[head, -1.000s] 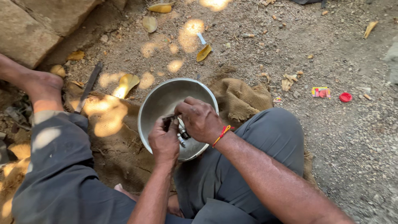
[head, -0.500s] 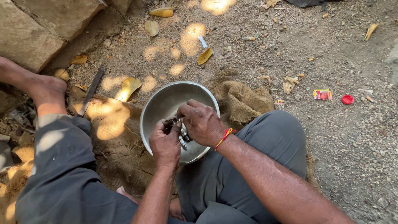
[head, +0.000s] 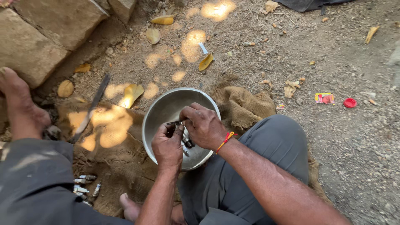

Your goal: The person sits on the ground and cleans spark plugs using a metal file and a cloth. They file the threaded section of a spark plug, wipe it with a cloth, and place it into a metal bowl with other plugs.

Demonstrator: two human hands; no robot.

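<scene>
- A single view, from a camera worn on the person's head, looking steeply down at their own lap and the dirt ground.
- It sits close: the left hand [head: 167, 146] and right hand [head: 205, 125] meet just below centre, over a metal bowl [head: 160, 111].
- The forearms enter from 6 o'clock and 5 o'clock.
- Stone blocks [head: 54, 29] fill the 10 o'clock corner; bare gravel runs out toward 3 o'clock.
- There is no second view, so nothing is shared.
</scene>
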